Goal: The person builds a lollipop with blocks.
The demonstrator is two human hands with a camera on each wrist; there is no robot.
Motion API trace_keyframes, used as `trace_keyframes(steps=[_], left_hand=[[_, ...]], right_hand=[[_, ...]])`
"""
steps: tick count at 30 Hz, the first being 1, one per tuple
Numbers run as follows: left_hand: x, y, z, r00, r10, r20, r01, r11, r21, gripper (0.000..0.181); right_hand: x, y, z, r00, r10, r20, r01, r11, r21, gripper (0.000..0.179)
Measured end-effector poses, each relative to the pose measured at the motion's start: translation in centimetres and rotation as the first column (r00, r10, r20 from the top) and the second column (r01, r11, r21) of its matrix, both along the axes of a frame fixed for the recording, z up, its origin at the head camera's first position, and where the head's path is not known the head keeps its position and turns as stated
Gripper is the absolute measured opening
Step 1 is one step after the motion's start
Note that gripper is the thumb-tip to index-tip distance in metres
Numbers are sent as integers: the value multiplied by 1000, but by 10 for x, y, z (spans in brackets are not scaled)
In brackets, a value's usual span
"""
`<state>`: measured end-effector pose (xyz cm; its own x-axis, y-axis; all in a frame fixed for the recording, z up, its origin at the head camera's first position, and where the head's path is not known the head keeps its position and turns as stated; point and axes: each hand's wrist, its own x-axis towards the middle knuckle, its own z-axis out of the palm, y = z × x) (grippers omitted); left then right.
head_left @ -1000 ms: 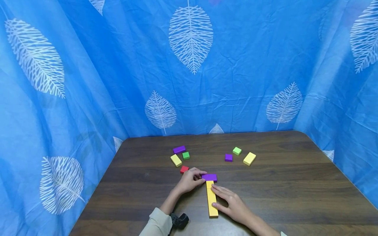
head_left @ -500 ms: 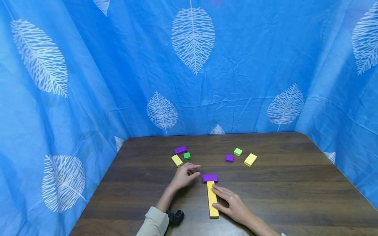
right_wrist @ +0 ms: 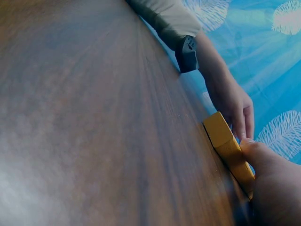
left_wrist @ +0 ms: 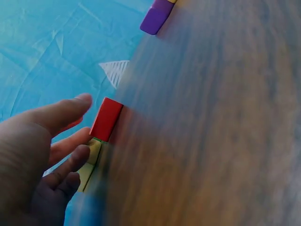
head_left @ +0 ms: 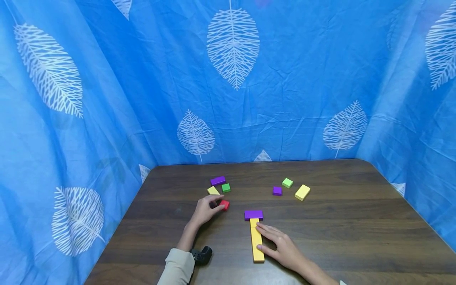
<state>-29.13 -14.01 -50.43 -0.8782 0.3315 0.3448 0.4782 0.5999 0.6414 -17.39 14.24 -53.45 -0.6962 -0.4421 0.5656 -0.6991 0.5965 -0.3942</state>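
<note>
Fingers first, with twelve o'clock pointing away from the person: the left hand [head_left: 204, 211] reaches to the red block [head_left: 226, 204] at its two o'clock, thumb and index finger parted about it; whether either one touches it I cannot tell, and no firm pinch shows. The right hand [head_left: 281, 246] has its fingers laid out loosely straight from the three o'clock side of the yellow strip [head_left: 257, 249], thumb and fingertips resting against it without curling round it. Across the strip's twelve o'clock end lies a purple bar [head_left: 253, 215], the two together making a T, well apart from the red block and at about its four o'clock. I judge the step in hand to be taking the red block while the strip is steadied; the next move would call for closing thumb and index finger on its sides without nudging the pale yellow block [head_left: 213, 190] just beyond at eleven. A green block [head_left: 226, 188] sits at the red block's twelve, a longer purple block [head_left: 218, 181] behind it. Between one and two o'clock from the bar, the tabletop [head_left: 338, 225] holds a small purple block [head_left: 277, 191], a light green block [head_left: 287, 183] and another yellow block [head_left: 302, 192].
</note>
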Motion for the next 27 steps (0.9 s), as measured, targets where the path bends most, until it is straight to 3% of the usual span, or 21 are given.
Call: trace_keyframes(steps=[6,12,20,27], left_hand=[[-1,-3,-8,999,-20,32,22,998,-61,38],[-1,-1,-9,999,-25,34,28,997,-66,35],[-3,12,-5,999,13,-45,-12,1000,14,31],[-8,36,-4,997,49,-59,-44,996,78,31]], right_hand=[[0,0,0,1000,3,13,-3,1000,0,50],[-1,0,0,1000,5,19,-5,1000,0,50],[-1,1,1,999,6,33,-6,1000,-1,50],[0,0,1,999,0,48,0,1000,-1,50]])
